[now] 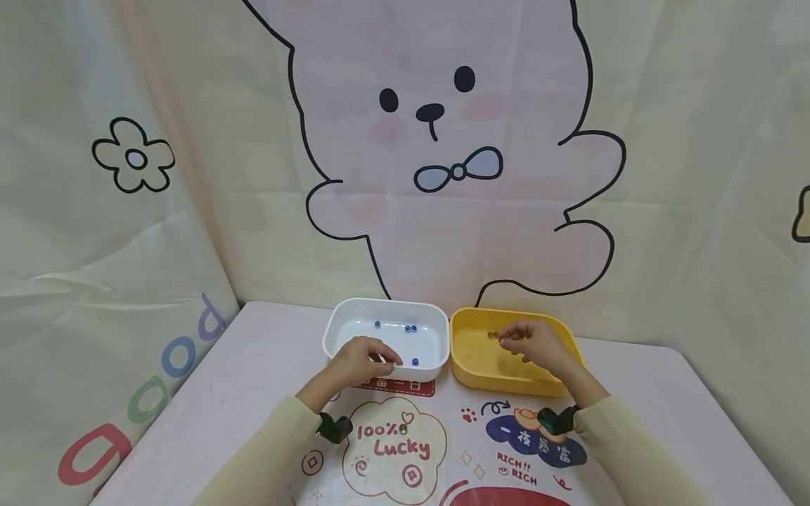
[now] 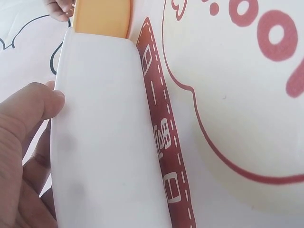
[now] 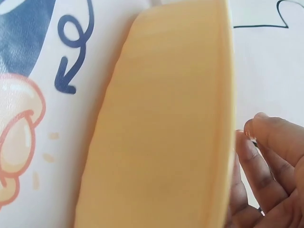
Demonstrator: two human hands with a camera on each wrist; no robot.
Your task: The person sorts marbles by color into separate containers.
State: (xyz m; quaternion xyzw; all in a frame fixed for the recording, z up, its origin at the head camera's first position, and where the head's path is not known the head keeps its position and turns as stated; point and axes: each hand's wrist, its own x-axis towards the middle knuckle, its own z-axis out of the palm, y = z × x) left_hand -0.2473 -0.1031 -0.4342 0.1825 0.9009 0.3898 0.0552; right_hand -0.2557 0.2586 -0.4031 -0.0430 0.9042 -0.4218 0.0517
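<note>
My left hand (image 1: 365, 360) reaches over the front rim of a white tray (image 1: 335, 336), thumb and fingers bent close together. In the left wrist view its thumb (image 2: 45, 102) lies at the rim, while the tray's wall hides part of the fingers; I cannot tell whether they hold a bead. Several small blue beads (image 1: 415, 362) lie in that tray. Over the yellow tray (image 1: 471, 358) is my right hand (image 1: 534, 343). Its thumb and forefinger pinch a tiny shiny bead (image 3: 251, 136), seen in the right wrist view. Small amber beads (image 1: 491, 335) lie beneath it.
Both trays stand side by side near the back of the table, close to the cloth backdrop (image 1: 436, 246). A small green bead (image 1: 403, 429) lies on the printed tablecloth (image 1: 455, 450) in front. Dark bands (image 1: 334, 426) are around both wrists.
</note>
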